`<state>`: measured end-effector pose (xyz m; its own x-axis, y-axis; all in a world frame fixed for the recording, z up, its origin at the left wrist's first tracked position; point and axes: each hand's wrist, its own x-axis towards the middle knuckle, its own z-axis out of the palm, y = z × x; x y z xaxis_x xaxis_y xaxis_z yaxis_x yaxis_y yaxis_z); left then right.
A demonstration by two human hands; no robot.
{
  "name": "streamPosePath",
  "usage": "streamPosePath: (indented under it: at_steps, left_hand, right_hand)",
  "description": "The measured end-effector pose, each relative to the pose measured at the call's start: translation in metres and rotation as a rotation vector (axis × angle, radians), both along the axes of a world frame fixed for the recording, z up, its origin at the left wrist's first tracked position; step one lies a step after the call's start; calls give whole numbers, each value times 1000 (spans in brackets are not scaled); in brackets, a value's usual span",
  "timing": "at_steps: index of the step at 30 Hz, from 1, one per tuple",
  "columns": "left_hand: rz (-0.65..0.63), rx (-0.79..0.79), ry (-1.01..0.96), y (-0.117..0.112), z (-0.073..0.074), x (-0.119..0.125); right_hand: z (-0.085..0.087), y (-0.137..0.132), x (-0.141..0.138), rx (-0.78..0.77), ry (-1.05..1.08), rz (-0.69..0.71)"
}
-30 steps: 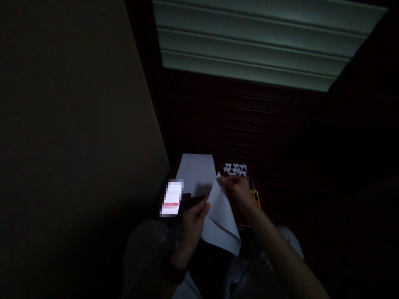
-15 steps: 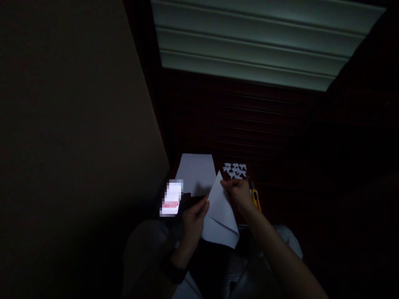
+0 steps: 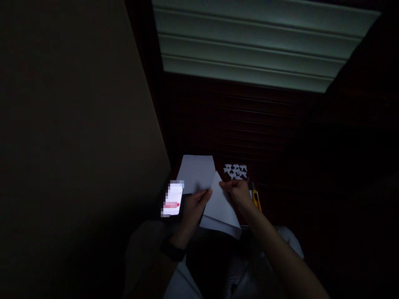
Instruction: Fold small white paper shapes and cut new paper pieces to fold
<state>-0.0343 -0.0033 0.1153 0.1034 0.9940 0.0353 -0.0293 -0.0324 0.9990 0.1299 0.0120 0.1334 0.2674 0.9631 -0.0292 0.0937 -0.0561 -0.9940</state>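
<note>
A white sheet of paper (image 3: 220, 207), folded over at a slant, is held up between my two hands in front of my lap. My left hand (image 3: 195, 206) pinches its left edge between thumb and fingers. Near the pointed top corner, my right hand (image 3: 237, 192) grips the right edge with thumb and fingertips. The lower end of the sheet curls open in a loose flap. Behind it lies a stack of white paper (image 3: 197, 172). Several small white folded paper pieces (image 3: 235, 169) sit beyond my right hand.
A lit phone (image 3: 173, 200), its screen blurred out, lies left of my left hand. A yellow utility knife (image 3: 256, 200) rests right of my right wrist. A pale wall (image 3: 77, 104) rises on the left, with a slatted panel (image 3: 249, 45) ahead. The room is dim.
My left hand has moved slightly up and right along the sheet's edge. The paper's lower flap has risen and flattened, and its tip has shifted a little left. My right hand is almost still.
</note>
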Motion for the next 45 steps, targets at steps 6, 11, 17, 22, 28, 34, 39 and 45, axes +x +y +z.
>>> streamPosePath:
  at_steps: [6, 11, 17, 22, 28, 34, 39, 45]
  left_hand:
    - [11, 10, 4, 16, 8, 7]
    - [11, -47, -72, 12, 4, 9]
    - [-94, -100, -163, 9, 8, 12]
    - [-86, -86, -159, 9, 11, 12]
    - [-54, -64, -152, 11, 13, 14]
    - [-72, -56, -138, 11, 19, 14]
    - [-143, -43, -161, 18, 37, 22]
    - [-17, -78, -225, 24, 51, 32]
  right_hand:
    - [5, -2, 1, 25, -14, 15]
    - [6, -10, 5, 37, -2, 68]
    - [6, -12, 11, 6, 7, 56]
    - [13, -16, 12, 59, -92, 54]
    - [20, -21, 13, 94, -127, 86]
    - [22, -20, 15, 62, -97, 41]
    - [18, -21, 14, 66, -67, 95]
    - [19, -30, 10, 48, 9, 192]
